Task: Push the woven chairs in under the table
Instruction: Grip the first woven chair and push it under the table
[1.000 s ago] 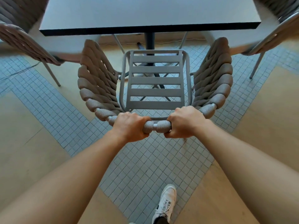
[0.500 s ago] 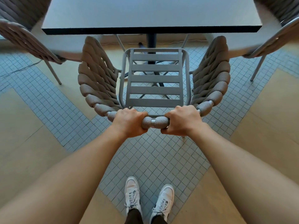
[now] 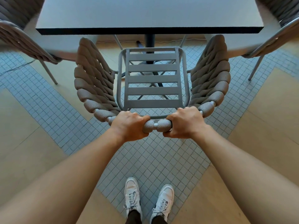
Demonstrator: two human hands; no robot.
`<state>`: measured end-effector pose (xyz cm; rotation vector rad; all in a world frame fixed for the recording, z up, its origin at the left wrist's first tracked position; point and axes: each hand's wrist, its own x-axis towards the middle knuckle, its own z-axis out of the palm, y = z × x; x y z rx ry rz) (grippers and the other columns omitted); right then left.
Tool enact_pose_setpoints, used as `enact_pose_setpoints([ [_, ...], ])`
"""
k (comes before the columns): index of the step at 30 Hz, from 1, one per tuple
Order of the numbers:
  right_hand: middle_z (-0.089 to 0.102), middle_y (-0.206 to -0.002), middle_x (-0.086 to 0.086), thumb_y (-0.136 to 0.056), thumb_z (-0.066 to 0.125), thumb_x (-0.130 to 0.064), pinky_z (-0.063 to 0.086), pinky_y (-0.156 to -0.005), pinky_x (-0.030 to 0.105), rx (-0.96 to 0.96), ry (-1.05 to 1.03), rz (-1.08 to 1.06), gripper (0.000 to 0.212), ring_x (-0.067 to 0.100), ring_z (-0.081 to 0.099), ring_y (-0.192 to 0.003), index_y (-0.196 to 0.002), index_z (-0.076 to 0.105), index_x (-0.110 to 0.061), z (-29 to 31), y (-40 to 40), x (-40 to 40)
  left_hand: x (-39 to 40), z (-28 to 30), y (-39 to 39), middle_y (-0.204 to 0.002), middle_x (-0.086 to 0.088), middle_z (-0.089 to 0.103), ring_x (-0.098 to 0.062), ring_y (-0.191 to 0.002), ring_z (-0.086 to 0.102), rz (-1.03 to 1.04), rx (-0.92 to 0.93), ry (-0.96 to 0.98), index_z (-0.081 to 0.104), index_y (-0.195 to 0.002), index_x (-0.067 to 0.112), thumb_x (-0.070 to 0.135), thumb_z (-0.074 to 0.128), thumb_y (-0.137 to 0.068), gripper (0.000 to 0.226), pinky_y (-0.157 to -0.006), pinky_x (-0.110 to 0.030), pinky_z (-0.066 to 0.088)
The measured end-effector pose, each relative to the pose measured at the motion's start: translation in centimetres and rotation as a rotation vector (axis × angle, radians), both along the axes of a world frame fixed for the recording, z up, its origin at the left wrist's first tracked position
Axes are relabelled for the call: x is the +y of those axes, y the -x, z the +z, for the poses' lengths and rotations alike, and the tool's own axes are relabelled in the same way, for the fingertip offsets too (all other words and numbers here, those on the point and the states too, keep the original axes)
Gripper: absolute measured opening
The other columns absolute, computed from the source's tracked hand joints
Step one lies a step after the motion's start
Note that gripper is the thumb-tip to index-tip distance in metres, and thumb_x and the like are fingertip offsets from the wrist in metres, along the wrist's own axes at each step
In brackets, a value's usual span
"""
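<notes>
Woven chair point(image 3: 90, 81) backrest in both closed hands point(image 3: 129, 125).

1 head-worn view looks steeply down and forward, close over the chair back point(image 3: 156, 125) toward the table point(image 3: 148, 13).

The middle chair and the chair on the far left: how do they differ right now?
The middle chair faces the table, gripped by the left hand and right hand; the left chair stands untouched, angled at the table's corner, mostly out of frame. Both share woven rope and metal legs.
</notes>
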<state>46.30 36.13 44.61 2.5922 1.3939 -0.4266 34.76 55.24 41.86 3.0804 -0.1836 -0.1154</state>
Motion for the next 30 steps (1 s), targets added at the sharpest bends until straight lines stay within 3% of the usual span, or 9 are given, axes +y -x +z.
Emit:
enact_pose_setpoints([
  [5, 0.054, -0.07, -0.008, -0.072, 0.054, -0.077, 0.039, -0.061, 0.031, 0.039, -0.002, -0.032, 0.052, 0.02, 0.054, -0.064, -0.089, 0.072, -0.032, 0.1, 0.6, -0.2, -0.1, 0.4, 0.3, -0.069, 0.007, 0.068, -0.02, -0.054, 0.062, -0.002, -0.013, 0.005, 0.066, -0.1, 0.03, 0.053, 0.061, -0.079, 0.031, -0.052, -0.026, 0.034],
  [14, 0.042, -0.062, -0.009, -0.068, 0.053, -0.078, 0.034, -0.059, 0.031, 0.006, -0.028, -0.03, 0.051, 0.021, 0.048, -0.059, -0.079, 0.067, -0.031, -0.8, 0.8, -0.3, 0.3, 0.1, 0.3, -0.065, 0.007, 0.066, -0.021, -0.051, 0.06, -0.024, 0.007, 0.023, 0.064, -0.095, 0.029, 0.053, 0.065, -0.077, 0.03, -0.05, -0.025, 0.037],
  [18, 0.056, -0.067, -0.009, -0.069, 0.054, -0.078, 0.035, -0.058, 0.03, -0.01, -0.044, -0.032, 0.052, 0.02, 0.049, -0.059, -0.082, 0.067, -0.03, -1.3, 1.0, -0.6, 0.2, -0.2, 0.6, -0.069, 0.009, 0.067, -0.019, -0.056, 0.062, 0.011, 0.007, 0.015, 0.063, -0.097, 0.031, 0.055, 0.064, -0.076, 0.031, -0.05, -0.025, 0.035],
  [21, 0.069, -0.085, -0.007, -0.074, 0.057, -0.075, 0.04, -0.075, 0.035, -0.003, -0.095, -0.093, 0.05, 0.018, 0.058, -0.073, -0.096, 0.068, -0.031, -1.6, 1.6, -1.0, -0.4, 0.0, 0.9, -0.081, 0.011, 0.069, -0.016, -0.068, 0.065, 0.114, 0.045, 0.017, 0.062, -0.103, 0.035, 0.057, 0.061, -0.078, 0.033, -0.053, -0.027, 0.042],
  [23, 0.07, -0.108, -0.005, -0.077, 0.057, -0.07, 0.037, -0.098, 0.04, 0.0, -0.119, -0.169, 0.055, 0.02, 0.062, -0.102, -0.112, 0.064, -0.029, -1.5, 2.5, -1.2, -0.9, 0.5, 1.0, -0.09, 0.012, 0.07, -0.014, -0.079, 0.065, 0.173, 0.106, 0.047, 0.06, -0.109, 0.036, 0.058, 0.059, -0.08, 0.036, -0.061, -0.03, 0.049],
  [26, 0.043, -0.156, 0.008, -0.084, 0.049, -0.071, 0.007, -0.122, 0.054, 0.069, -0.049, -0.267, 0.081, 0.028, 0.029, -0.148, -0.149, 0.04, -0.024, -0.3, 4.4, -1.6, -1.7, 2.2, 1.1, -0.102, 0.01, 0.069, -0.014, -0.092, 0.064, 0.204, 0.187, 0.086, 0.056, -0.12, 0.034, 0.068, 0.054, -0.081, 0.052, -0.072, -0.032, 0.05],
  [28, 0.015, -0.169, 0.012, -0.09, 0.036, -0.075, -0.005, -0.123, 0.057, 0.124, -0.003, -0.307, 0.091, 0.029, 0.005, -0.156, -0.161, 0.016, -0.022, 1.3, 5.7, -2.2, -2.4, 3.9, 1.7, -0.113, 0.004, 0.067, -0.018, -0.103, 0.063, 0.193, 0.226, 0.068, 0.051, -0.131, 0.03, 0.075, 0.049, -0.081, 0.067, -0.082, -0.035, 0.049],
  [30, 0.003, -0.171, 0.011, -0.092, 0.028, -0.077, -0.007, -0.123, 0.057, 0.206, 0.004, -0.382, 0.092, 0.028, -0.004, -0.157, -0.163, 0.006, -0.022, 3.1, 6.8, -3.1, -3.1, 5.7, 2.5, -0.125, 0.001, 0.063, -0.021, -0.114, 0.059, 0.181, 0.256, 0.064, 0.046, -0.138, 0.029, 0.079, 0.047, -0.08, 0.077, -0.092, -0.039, 0.046],
])
